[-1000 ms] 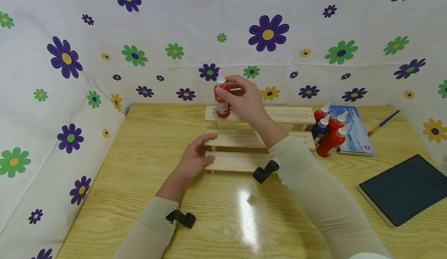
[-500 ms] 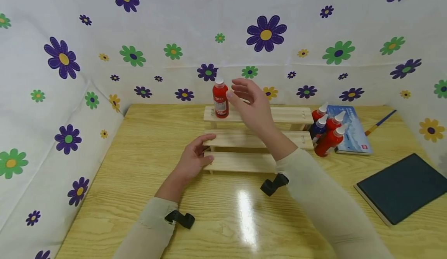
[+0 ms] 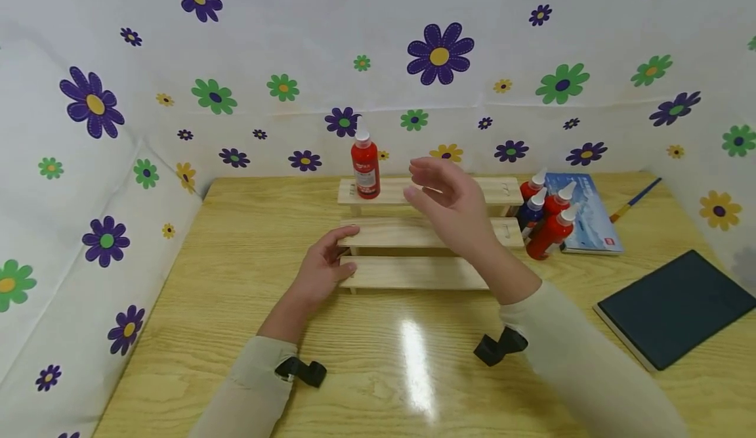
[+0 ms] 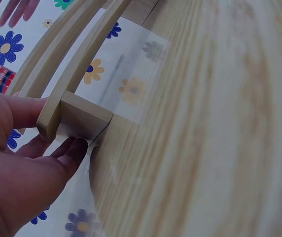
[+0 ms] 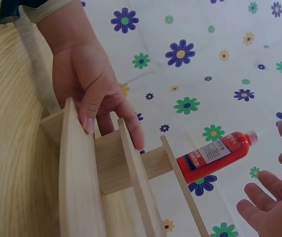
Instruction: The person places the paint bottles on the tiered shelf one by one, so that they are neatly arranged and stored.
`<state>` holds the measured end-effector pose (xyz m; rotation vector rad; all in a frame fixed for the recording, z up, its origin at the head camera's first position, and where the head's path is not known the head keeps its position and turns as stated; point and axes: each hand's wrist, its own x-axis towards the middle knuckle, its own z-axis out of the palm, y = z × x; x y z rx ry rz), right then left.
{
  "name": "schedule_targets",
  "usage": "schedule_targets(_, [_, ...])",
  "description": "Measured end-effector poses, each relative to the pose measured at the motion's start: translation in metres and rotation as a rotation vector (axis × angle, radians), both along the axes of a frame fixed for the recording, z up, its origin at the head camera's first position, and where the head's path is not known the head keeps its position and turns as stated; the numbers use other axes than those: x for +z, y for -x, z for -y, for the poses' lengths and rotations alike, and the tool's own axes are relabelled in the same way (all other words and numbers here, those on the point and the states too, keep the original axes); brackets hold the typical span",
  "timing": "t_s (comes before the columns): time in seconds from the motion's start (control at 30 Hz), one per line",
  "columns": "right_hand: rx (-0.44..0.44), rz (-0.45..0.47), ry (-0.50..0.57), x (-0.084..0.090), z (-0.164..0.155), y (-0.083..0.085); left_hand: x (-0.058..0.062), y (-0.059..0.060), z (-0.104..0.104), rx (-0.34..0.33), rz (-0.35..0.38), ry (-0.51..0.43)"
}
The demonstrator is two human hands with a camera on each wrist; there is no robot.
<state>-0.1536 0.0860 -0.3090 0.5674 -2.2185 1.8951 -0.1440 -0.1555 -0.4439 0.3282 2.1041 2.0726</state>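
Observation:
A three-tier wooden rack (image 3: 407, 272) stands on the table. My left hand (image 3: 319, 270) grips its left end, thumb by the lowest tier and index finger on the middle one. The left wrist view shows other fingers curled against the end support (image 4: 84, 116). On the left of the top tier a red paint bottle (image 3: 366, 170) with a white nozzle cap stands upright. My right hand (image 3: 457, 208) hovers over the rack to the right of that bottle, apart from it. Its fingers are loosely bent and hold nothing, as the right wrist view also shows (image 5: 274, 197).
Several paint bottles, red (image 3: 550, 234) and blue (image 3: 531, 213), stand at the rack's right end. Behind them lies a blue-and-white book (image 3: 590, 218) with a paintbrush (image 3: 636, 199) beside it. A dark notebook (image 3: 679, 306) lies at the right. Flowered cloth (image 3: 260, 44) walls the back.
My right hand has let go of the red paint bottle and drawn away to the right and nearer to me. The bottle stays on the top tier. My left hand keeps its grip.

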Motion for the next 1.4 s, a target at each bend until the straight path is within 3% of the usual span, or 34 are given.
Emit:
schedule_targets(0.13, [0.010, -0.003, -0.022, 0.000, -0.012, -0.013, -0.013, 0.005, 0.002, 0.007, -0.020, 0.004])
schedule_targets(0.33, [0.008, -0.016, -0.042, -0.014, -0.033, -0.027, -0.013, 0.004, 0.001, 0.020, -0.036, 0.015])
schedule_targets(0.57, [-0.020, -0.045, -0.019, -0.042, -0.069, -0.034, -0.010, 0.003, 0.000, 0.023, -0.024, 0.007])
schedule_targets(0.87, [-0.170, -0.053, -0.064, -0.050, -0.124, -0.054, -0.010, 0.003, 0.000, 0.015, -0.023, 0.004])
schedule_targets(1.1, [-0.401, 0.048, -0.157, -0.048, -0.163, -0.069, -0.011, 0.003, 0.000, 0.007, -0.020, -0.006])
schedule_targets(1.27, [-0.518, 0.112, -0.223, -0.052, -0.186, -0.066, -0.011, 0.003, 0.000, 0.005, -0.012, -0.017])
schedule_targets(1.4, [-0.517, 0.168, -0.260, -0.058, -0.199, -0.057, -0.011, 0.002, -0.001, 0.010, -0.002, -0.028])
